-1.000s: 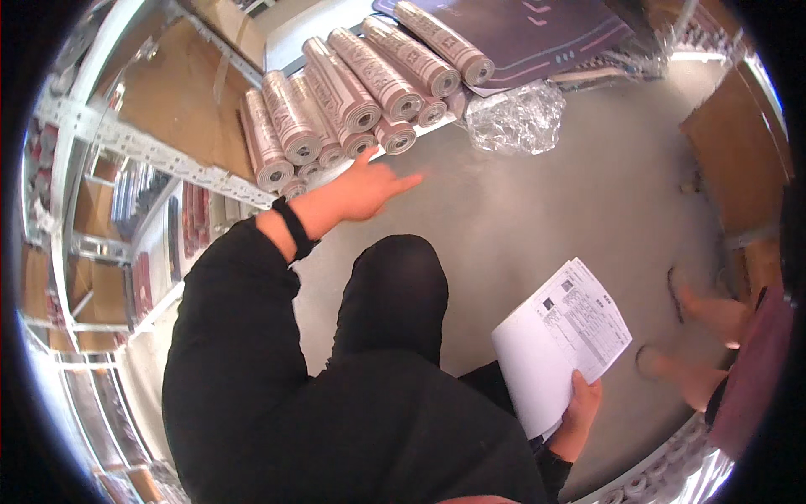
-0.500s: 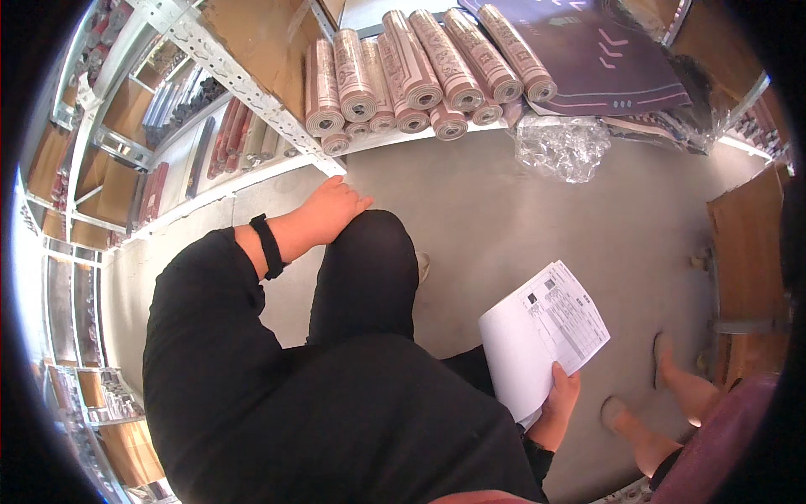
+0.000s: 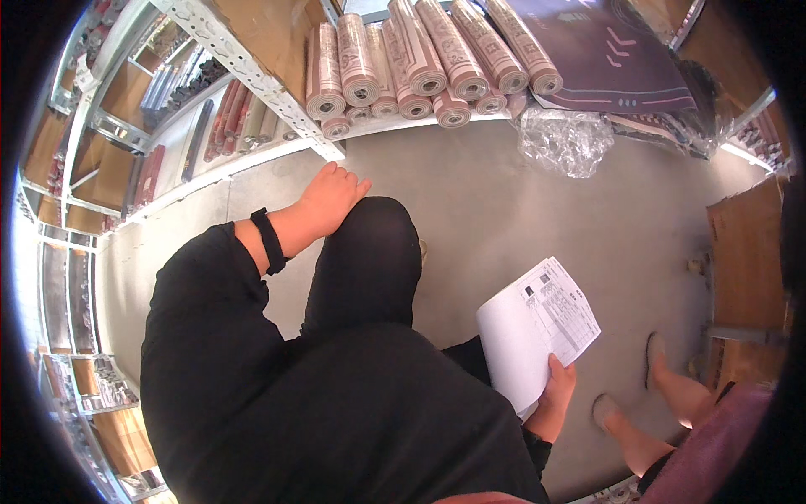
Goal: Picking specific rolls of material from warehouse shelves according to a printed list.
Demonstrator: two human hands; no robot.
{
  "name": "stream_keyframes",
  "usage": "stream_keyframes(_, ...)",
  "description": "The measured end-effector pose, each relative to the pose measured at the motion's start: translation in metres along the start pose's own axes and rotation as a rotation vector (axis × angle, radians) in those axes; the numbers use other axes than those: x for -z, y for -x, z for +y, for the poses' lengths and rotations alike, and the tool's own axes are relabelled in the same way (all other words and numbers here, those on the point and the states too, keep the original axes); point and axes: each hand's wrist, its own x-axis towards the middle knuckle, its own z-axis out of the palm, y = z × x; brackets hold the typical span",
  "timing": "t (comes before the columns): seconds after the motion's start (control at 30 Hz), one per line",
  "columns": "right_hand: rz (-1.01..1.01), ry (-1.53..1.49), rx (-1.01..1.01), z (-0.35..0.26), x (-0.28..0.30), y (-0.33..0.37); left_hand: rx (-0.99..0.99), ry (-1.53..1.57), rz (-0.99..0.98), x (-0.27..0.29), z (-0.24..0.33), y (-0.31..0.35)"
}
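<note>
My left hand rests against the side of my raised knee, palm turned away and fingers loosely bent and partly hidden; nothing shows in it. A black band circles that wrist. At the lower right, my right hand grips a small stack of paper sheets by its near edge, thumb on top. The top sheet curls over on its left side, and a printed form with a table and small dark squares shows beneath it. The fingers under the stack are hidden.
Rolled mats in plastic wrap lie stacked on the low shelf ahead. Right of them are a dark flat mat and crumpled clear plastic. White metal racks stand left. Another person's feet are at right, near cardboard boxes.
The view has shifted slightly, so the shelf with the rolled mats sits a little higher. Both hands keep their places, the left on the knee and the right on the papers.
</note>
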Motion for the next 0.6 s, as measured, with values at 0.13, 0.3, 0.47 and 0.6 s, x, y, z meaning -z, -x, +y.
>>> stream_keyframes(0.13, -0.001, -0.03, 0.023, 0.002, -0.002, 0.001, 0.004, -0.02, -0.106, 0.011, 0.001, -0.008)
stream_keyframes(0.3, 0.059, -0.004, -0.006, -0.004, -0.007, 0.008, 0.015, -0.015, -0.047, -0.001, 0.001, -0.014)
stream_keyframes(0.47, 0.069, -0.07, -0.008, -0.001, -0.007, 0.014, -0.044, 0.096, -0.037, -0.016, 0.002, -0.029)
stream_keyframes(0.6, 0.124, -0.068, 0.059, 0.014, -0.003, 0.018, -0.218, 0.297, -0.087, -0.033, -0.013, -0.065)
